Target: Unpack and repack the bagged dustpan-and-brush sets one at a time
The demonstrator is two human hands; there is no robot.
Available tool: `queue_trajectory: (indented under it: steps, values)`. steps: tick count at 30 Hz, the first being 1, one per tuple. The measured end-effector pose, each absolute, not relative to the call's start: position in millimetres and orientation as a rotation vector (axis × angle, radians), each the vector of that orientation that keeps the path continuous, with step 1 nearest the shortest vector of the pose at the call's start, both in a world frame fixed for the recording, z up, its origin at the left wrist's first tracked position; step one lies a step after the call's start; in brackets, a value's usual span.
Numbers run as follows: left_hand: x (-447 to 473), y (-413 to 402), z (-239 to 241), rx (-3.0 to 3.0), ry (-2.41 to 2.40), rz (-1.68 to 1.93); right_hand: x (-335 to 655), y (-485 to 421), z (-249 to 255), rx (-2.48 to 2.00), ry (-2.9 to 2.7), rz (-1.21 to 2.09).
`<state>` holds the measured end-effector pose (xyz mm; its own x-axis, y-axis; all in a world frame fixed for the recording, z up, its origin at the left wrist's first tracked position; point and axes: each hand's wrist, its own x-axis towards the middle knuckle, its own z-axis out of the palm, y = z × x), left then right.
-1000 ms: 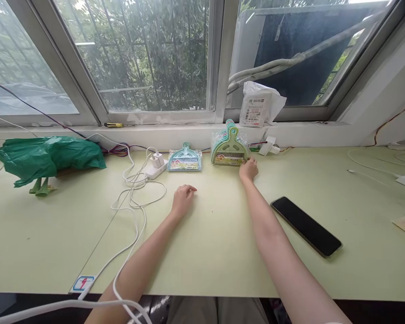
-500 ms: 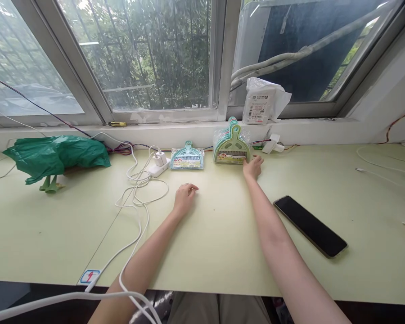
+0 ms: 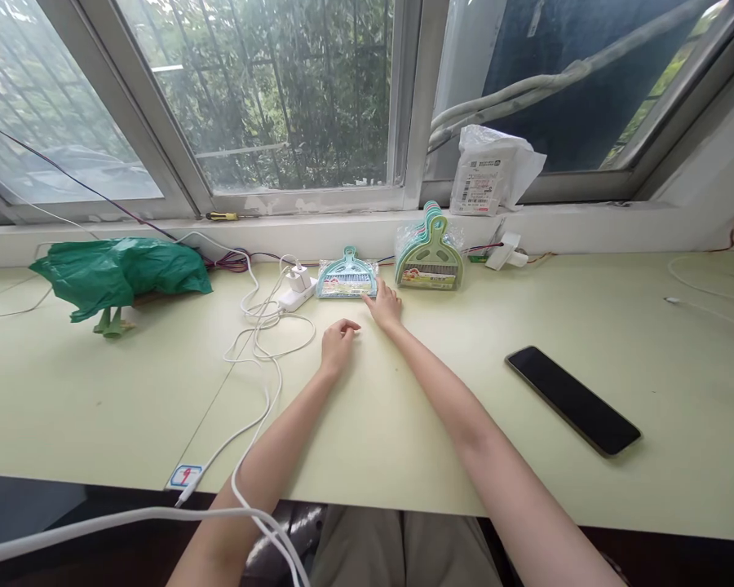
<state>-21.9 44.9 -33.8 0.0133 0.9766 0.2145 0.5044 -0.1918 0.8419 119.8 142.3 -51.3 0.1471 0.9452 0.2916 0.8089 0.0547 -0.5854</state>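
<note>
A small light-blue dustpan-and-brush set (image 3: 347, 283) in clear wrapping stands at the back of the table by the wall. My right hand (image 3: 385, 308) is at its lower right corner, thumb and forefinger apart and touching or very near the edge. To the right stands a stack of similar wrapped sets, a green dustpan-and-brush set (image 3: 431, 265) in front. My left hand (image 3: 338, 344) rests on the table just in front of the blue set, fingers loosely bent, with nothing in it.
White cables (image 3: 269, 350) and a power strip (image 3: 298, 295) lie left of my hands. A green plastic bag (image 3: 126, 277) is farther left. A black phone (image 3: 572, 399) lies at right. On the sill are a wrapped white package (image 3: 483, 175) and a yellow-handled tool (image 3: 222, 216).
My right hand has moved left, from the green set's lower right corner to the blue set's lower right corner. My left hand stays in place. The camera view has shifted slightly.
</note>
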Motion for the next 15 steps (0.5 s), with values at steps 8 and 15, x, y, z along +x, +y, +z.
queue_trajectory:
  steps: [8, 15]
  values:
    - [-22.6, 47.2, -35.4, 1.742, 1.498, 1.128, 124.7, 141.1, -53.1, -1.718, -1.718, 0.332]
    - [-34.1, 53.7, -34.0, 1.551, 1.560, 1.250, 127.7, 106.1, -52.9, -1.562, -1.661, 0.373]
